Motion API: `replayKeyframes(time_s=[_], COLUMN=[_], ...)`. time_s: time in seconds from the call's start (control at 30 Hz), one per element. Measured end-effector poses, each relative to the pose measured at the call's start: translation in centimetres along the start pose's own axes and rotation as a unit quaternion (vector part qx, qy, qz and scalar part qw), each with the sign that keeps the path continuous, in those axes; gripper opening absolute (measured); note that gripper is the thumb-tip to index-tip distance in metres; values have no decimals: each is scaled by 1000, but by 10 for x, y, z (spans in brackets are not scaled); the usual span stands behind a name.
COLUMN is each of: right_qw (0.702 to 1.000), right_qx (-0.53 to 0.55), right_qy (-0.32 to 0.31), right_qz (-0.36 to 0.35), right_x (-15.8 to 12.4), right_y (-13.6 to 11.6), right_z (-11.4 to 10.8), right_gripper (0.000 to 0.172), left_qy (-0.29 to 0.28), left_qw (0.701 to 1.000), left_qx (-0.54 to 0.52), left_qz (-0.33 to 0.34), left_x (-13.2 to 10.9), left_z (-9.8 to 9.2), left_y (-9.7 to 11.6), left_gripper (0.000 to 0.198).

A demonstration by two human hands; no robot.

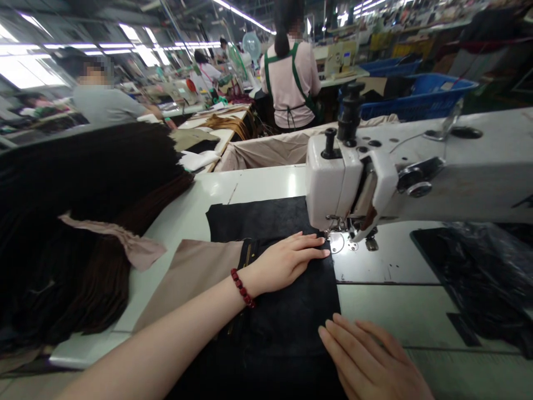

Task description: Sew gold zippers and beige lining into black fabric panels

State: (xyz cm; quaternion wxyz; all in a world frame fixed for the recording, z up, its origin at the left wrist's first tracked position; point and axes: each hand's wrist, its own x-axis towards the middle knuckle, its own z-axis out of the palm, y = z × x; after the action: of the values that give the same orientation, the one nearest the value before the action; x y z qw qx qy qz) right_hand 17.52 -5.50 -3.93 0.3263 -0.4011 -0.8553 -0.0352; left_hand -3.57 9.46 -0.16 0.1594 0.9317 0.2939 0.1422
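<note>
Take the black cloth (287, 316) as the middle of your clock: it lies on the white table (270, 180) in front of you, running up to the sewing machine (441, 189), which stands between one and two o'clock. The cloth looks smooth and mostly flat, with a soft dull sheen along its top part and a small step at the top left corner. On its left side runs what looks like a dark zip (250, 253) with a golden line, partly hidden under your wrist. Next to that, toward nine o'clock, a light brown panel (195, 272) spreads out on the table.

Your left arm comes in from seven o'clock, a dark red bead bracelet (242, 289) at the wrist. Your left hand (283, 264) lies palm down on the cloth, fingers stretched and slightly parted toward two o'clock, tips just beside the machine's foot. Your right hand (366, 355) sits at four o'clock, fingers straight and close together, pointing toward ten or eleven, tips at the cloth's right edge; its palm faces down and is not clenched. Over toward nine or ten o'clock rises a tall dark stack of cloth (104, 183).
</note>
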Motion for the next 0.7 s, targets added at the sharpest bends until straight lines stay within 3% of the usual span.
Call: replayKeyframes(time_s=[0.17,0.4,0.7], right_qw=[1000,1000,998], right_qx=[6,-3,33], right_qy=[-16,12,-51], right_qz=[-4,-21,1], right_x=[2,0,9], right_y=[2,1,10], right_z=[-5,-3,-9], right_gripper=[35,37,36], left_qy=[-11,-15,-20], left_qw=[1000,1000,1000], left_qx=[4,-6,-7], left_qz=[-1,-5,3], left_x=[0,-3,9], left_z=[0,1,-3], left_y=[-2,1,-13], left_gripper=[40,41,40])
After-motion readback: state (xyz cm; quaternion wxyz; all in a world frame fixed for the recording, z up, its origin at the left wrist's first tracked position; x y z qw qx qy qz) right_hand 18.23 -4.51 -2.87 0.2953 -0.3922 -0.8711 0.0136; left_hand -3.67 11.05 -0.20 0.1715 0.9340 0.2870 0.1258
